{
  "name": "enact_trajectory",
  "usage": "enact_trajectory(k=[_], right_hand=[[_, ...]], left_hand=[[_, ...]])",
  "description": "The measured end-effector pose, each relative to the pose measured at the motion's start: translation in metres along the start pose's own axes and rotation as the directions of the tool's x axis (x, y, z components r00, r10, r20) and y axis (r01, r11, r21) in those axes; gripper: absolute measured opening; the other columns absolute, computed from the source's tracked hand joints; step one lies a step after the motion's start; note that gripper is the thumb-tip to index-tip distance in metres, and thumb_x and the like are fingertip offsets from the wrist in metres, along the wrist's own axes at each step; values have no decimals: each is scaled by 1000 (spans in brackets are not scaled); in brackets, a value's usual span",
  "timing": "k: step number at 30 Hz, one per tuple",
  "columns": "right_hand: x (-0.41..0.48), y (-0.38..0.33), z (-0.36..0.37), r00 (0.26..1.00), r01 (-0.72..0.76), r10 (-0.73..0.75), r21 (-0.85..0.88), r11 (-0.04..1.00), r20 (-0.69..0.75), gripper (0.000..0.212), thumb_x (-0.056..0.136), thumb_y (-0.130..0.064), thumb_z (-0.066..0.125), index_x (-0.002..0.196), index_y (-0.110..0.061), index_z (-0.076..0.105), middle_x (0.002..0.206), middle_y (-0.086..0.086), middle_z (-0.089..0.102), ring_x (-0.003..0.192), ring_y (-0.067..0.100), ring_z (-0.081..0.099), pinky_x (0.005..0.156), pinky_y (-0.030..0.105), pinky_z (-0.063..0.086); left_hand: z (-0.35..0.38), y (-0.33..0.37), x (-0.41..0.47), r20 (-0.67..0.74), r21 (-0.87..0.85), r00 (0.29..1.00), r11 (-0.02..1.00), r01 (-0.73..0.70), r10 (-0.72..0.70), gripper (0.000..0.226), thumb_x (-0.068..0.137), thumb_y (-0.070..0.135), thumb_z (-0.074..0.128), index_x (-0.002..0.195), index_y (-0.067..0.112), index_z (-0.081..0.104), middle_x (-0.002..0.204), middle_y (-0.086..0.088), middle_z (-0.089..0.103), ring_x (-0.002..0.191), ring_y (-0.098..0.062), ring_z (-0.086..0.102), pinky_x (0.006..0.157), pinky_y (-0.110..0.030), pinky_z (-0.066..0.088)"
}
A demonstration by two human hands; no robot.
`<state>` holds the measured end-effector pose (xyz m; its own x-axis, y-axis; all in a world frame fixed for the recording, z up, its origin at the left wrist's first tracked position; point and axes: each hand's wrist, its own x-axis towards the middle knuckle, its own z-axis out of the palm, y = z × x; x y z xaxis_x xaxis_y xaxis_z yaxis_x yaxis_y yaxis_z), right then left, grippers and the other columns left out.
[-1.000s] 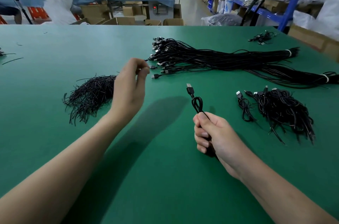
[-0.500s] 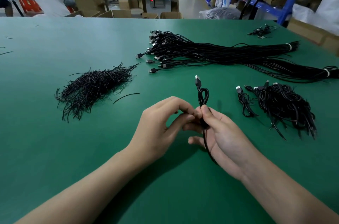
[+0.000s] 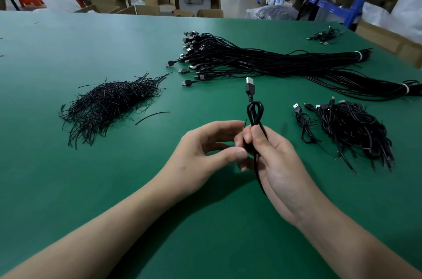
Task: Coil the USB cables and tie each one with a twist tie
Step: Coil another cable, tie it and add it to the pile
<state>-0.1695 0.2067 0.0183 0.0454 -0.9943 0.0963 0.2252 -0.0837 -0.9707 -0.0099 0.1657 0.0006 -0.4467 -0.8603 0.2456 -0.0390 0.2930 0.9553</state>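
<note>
Since this coiled cable (image 3: 250, 91) looks light and springy, we've got it clamped mid-coil in our right hand (image 3: 278, 164), near middle. Our left hand (image 3: 205, 153) curls beside it, can't tell if it's pinching anything.

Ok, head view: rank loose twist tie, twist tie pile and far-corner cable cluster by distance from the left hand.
1. loose twist tie, just beyond and left of the left hand.
2. twist tie pile, farther left.
3. small cable cluster, far right corner.

Bright overhead light, edges bowed
</note>
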Motion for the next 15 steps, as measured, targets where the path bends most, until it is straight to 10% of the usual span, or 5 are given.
enact_trajectory(k=[15], right_hand=[[-1, 5, 4, 997, 23, -22, -11, 1000, 69, 35, 101, -30, 42, 94, 2, 54, 82, 5, 67, 70, 17, 64, 56, 27, 51]], left_hand=[[2, 5, -1, -150, -13, 988, 999, -32, 30, 28, 81, 37, 76, 107, 26, 79, 95, 3, 78, 82, -13, 71, 84, -32, 53]])
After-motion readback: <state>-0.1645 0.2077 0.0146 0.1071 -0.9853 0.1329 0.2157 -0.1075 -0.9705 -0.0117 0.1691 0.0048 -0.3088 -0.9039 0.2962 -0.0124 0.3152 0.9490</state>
